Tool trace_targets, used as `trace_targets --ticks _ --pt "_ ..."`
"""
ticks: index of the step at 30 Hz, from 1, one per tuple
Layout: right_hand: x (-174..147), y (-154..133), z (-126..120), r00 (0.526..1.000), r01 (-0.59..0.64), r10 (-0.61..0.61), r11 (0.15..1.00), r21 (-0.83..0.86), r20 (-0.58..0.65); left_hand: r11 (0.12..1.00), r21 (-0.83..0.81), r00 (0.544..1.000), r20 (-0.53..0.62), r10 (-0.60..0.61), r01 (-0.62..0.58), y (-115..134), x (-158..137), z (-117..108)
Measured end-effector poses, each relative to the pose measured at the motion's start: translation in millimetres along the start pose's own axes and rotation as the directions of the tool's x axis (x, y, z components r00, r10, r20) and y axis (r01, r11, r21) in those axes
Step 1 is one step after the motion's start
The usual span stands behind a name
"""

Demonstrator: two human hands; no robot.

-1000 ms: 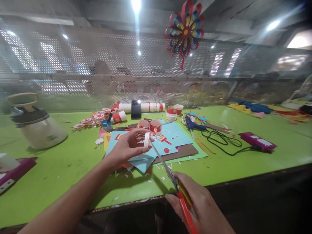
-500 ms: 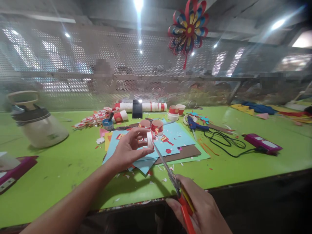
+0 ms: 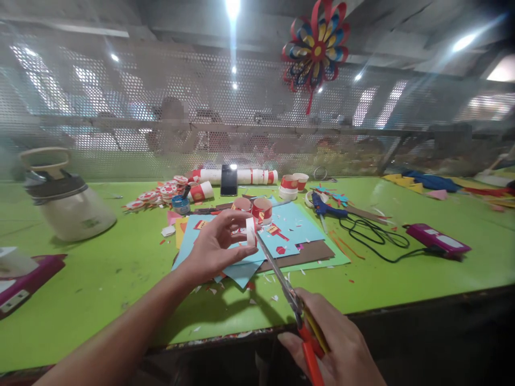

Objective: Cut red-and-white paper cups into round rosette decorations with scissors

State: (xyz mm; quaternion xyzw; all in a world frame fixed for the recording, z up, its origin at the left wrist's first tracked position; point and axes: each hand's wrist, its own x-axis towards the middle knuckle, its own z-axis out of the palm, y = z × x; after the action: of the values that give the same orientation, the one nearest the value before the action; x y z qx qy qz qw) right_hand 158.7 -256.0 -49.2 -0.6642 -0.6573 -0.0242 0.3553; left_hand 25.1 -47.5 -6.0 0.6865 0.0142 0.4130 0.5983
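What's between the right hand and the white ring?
The scissor blades, extending from the right hand toward the white ring, in the head view.

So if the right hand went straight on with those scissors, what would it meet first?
Probably the red-and-white ring in the left hand: the scissors in the right hand point at it, though depth at the tips is unclear.

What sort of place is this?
Probably a craft workshop: there are scissors in the right hand, a glue gun on the green table, and a colourful flower ornament hanging above.
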Motion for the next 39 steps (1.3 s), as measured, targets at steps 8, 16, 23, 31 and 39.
trace_targets --ticks 8,16,23,31,39 --pt "-0.3 -0.1 -0.7 0.998 0.022 -0.023 0.999 -0.026 -0.05 1.0 -0.004 1.0 0.008 0.003 -0.003 -1.5 0.1 -1.3" --pt "2.3 -0.6 -1.2 0.999 0.011 -0.011 1.0 -0.001 -0.051 1.0 0.018 1.0 -0.012 0.001 -0.001 -2.6 0.4 -2.0" --pt "3.1 0.9 0.3 0.998 0.011 -0.014 0.999 -0.049 -0.061 1.0 -0.004 1.0 -0.005 -0.014 0.014 -2.7 0.6 -2.4" --pt "1.1 3.0 1.0 0.998 0.005 -0.009 0.998 -0.065 -0.062 1.0 0.004 1.0 -0.001 -0.026 0.026 -3.3 0.4 -3.2" --pt "1.9 2.0 2.2 0.998 -0.017 0.014 0.998 -0.056 -0.057 0.999 0.019 0.999 0.019 -0.039 0.038 -4.5 0.4 -3.7"
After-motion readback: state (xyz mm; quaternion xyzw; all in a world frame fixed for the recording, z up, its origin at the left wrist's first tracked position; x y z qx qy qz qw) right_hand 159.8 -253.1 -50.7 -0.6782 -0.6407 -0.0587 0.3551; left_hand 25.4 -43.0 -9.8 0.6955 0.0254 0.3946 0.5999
